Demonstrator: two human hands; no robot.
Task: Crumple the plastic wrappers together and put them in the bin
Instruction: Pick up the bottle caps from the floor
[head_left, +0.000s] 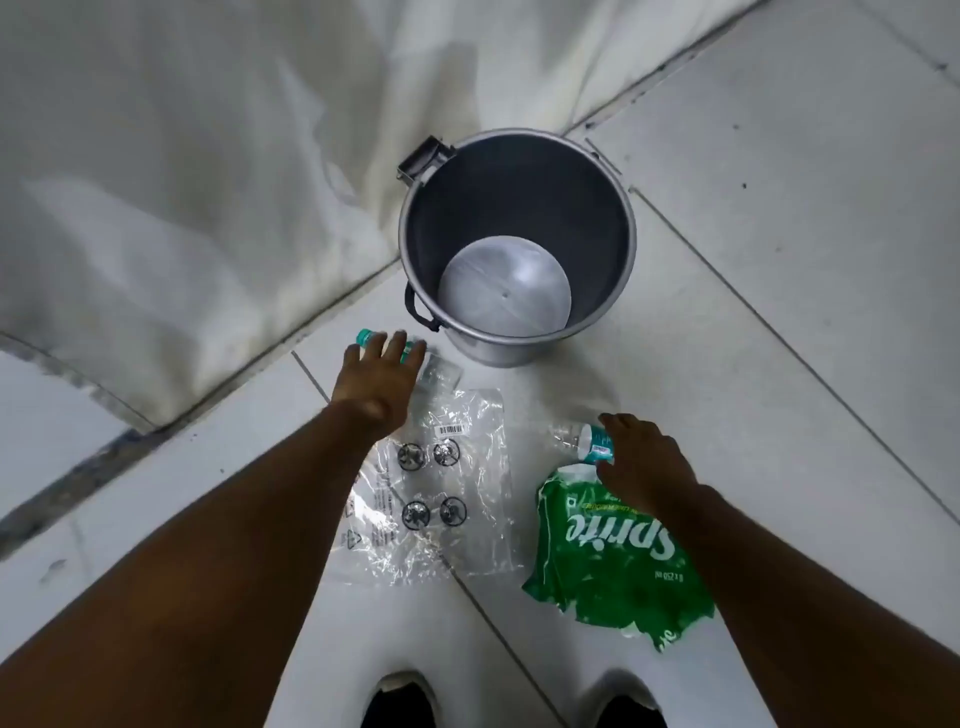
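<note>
A grey metal bin (626, 244) stands open on the tiled floor ahead of me, nothing in it. A clear plastic wrapper (467, 499) with a barcode and black round prints lies flat in front of it. To its right lies a green Sprite wrapper (613, 561). A clear bottle with a teal cap (439, 371) lies under my left hand (376, 382), whose fingers are spread over it. My right hand (641, 462) reaches down onto a second clear bottle with a teal label (582, 441) at the green wrapper's top edge, fingers loosely curled.
A white cloth (208, 182) covers the floor at the left and back. My two dark shoes (400, 701) are at the bottom edge. The bin has a black side handle (418, 306) and a hinge bracket (423, 158) on its rim.
</note>
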